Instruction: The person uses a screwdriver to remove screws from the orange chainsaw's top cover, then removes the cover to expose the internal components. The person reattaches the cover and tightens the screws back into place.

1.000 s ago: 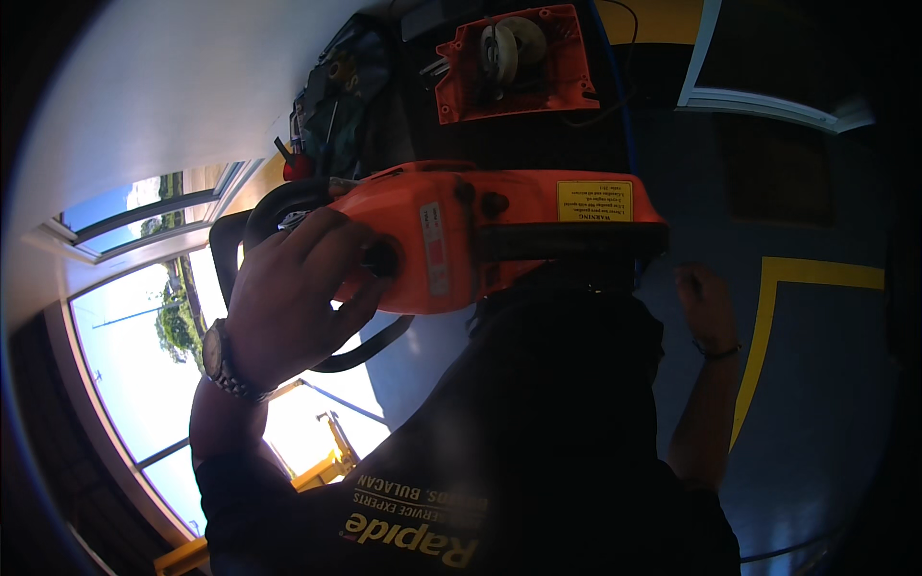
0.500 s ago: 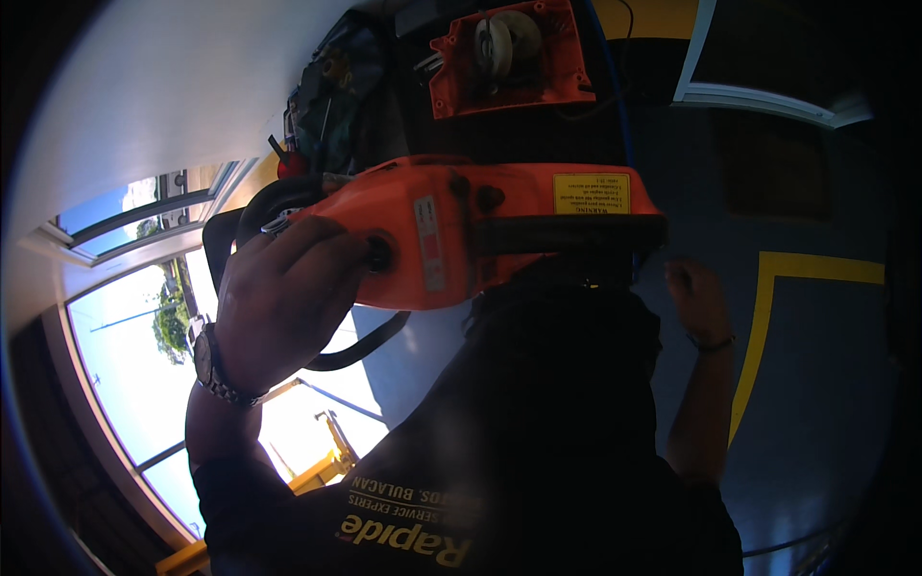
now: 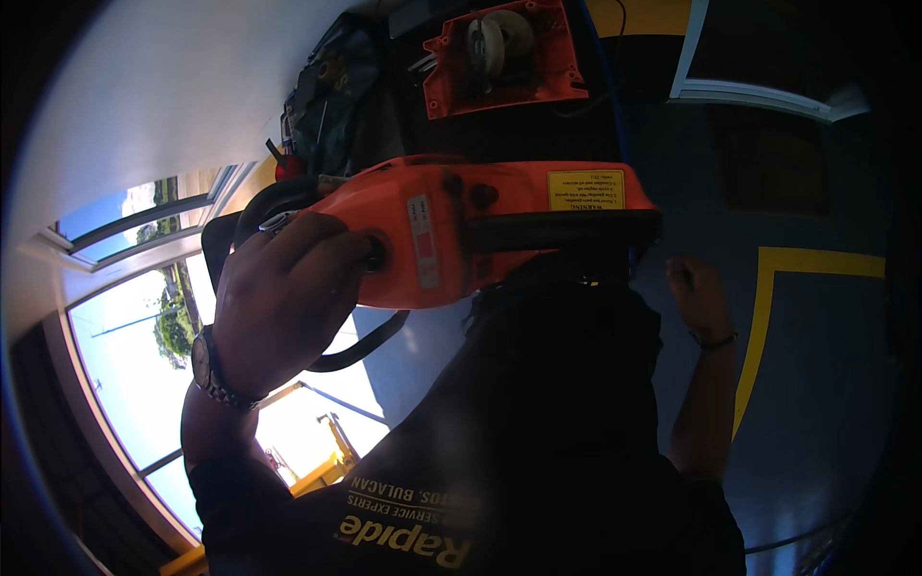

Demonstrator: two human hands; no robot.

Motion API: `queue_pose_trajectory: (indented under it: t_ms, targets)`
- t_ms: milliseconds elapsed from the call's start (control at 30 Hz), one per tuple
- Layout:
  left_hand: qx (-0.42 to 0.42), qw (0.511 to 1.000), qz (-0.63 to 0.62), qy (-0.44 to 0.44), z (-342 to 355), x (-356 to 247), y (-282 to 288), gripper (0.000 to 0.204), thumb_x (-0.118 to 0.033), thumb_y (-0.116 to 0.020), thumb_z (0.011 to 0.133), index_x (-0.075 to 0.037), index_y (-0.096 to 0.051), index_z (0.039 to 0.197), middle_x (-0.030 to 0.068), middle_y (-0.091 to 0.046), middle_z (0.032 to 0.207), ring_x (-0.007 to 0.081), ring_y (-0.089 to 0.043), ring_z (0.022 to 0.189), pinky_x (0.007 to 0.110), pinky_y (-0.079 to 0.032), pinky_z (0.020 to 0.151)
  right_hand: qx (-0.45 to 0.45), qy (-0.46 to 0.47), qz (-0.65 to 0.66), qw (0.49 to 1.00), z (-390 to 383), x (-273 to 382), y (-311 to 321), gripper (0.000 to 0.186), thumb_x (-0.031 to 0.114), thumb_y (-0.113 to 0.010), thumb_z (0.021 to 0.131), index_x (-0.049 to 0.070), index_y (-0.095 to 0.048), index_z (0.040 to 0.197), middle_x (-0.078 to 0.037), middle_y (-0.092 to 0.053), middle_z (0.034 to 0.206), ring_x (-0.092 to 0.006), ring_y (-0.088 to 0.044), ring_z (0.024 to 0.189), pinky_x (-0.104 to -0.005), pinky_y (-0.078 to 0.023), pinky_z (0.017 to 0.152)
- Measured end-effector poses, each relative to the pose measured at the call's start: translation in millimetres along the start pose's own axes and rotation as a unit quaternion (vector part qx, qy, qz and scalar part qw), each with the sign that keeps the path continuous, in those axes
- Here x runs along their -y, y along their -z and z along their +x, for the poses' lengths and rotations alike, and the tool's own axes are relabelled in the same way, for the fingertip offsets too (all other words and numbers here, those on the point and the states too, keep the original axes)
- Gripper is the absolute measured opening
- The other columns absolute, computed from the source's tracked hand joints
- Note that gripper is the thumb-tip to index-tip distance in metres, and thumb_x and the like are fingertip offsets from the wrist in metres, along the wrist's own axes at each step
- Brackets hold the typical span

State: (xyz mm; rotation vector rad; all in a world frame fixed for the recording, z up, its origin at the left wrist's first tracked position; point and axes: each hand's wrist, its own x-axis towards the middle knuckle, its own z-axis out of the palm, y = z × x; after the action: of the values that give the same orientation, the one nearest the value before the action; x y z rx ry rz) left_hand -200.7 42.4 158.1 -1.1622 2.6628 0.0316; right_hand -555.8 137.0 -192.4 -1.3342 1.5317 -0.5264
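An orange chainsaw [image 3: 427,182] lies across in front of my body, with a black rear handle [image 3: 567,231] to the right and a yellow label on its casing. My left hand [image 3: 293,288], wearing a metal-banded watch, reaches over its left end. The fingers are closed on a round black cap [image 3: 375,253] on the chainsaw's side, partly hidden by the fingertips. Off to the right, my right hand [image 3: 699,296] hangs beside my body, apart from the chainsaw. Its fingers are curled in, and nothing shows in them.
Beyond the chainsaw, an orange housing [image 3: 506,62] with a pale round wheel lies on a dark surface. A dark bag [image 3: 331,91] with tools sits left of it. Windows [image 3: 134,336] line the left side. Yellow tape [image 3: 765,317] marks the blue-grey floor.
The chainsaw and the orange housing appear slightly farther left in the picture. My left hand stays on the black cap; my right hand has hardly moved.
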Motion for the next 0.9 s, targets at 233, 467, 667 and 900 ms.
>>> queue_pose_trajectory:
  t_ms: [233,467,667,900]
  targets:
    - [0.011,0.996,-0.082,0.026,4.7,0.4,1.1,0.021,0.001,-0.073,0.08,-0.006,-0.071,0.1,0.0074,-0.068,0.093,0.0264,-0.071,0.077,0.038,-0.057,0.067,-0.004,0.015,-0.01,1.0,2.1,2.1,-0.1,0.026,0.018,-0.062,0.096,-0.002,-0.071,0.111,-0.019,-0.072,0.092,-0.03,-0.071,0.082,-0.0396,-0.054,0.074]
    - [0.03,0.997,-0.033,-0.062,21.3,1.3,-3.3,0.024,0.001,-0.071,0.077,-0.008,-0.07,0.099,0.0067,-0.068,0.096,0.0243,-0.07,0.077,0.036,-0.056,0.068,0.014,-0.012,-0.009,1.0,6.8,7.3,0.2,0.027,0.02,-0.061,0.097,-0.002,-0.071,0.11,-0.021,-0.072,0.1,-0.0354,-0.071,0.091,-0.0419,-0.054,0.08]
    - [0.104,0.988,0.051,-0.098,26.3,4.0,3.9,0.025,0.0,-0.072,0.075,-0.009,-0.07,0.099,0.0042,-0.069,0.1,0.0238,-0.07,0.086,0.035,-0.057,0.071,0.012,-0.035,-0.009,0.999,0.6,2.9,-0.4,0.028,0.02,-0.061,0.097,-0.002,-0.07,0.112,-0.022,-0.072,0.104,-0.037,-0.07,0.097,-0.0428,-0.054,0.085]
    - [0.036,0.997,-0.058,0.032,11.7,17.7,-1.1,0.03,-0.002,-0.082,0.071,-0.006,-0.069,0.098,0.0089,-0.07,0.103,0.0263,-0.072,0.093,0.037,-0.06,0.08,-0.012,-0.041,0.006,0.999,-10.8,-15.4,-2.1,0.027,0.02,-0.06,0.098,-0.002,-0.07,0.111,-0.022,-0.072,0.106,-0.0363,-0.071,0.099,-0.0418,-0.054,0.086]
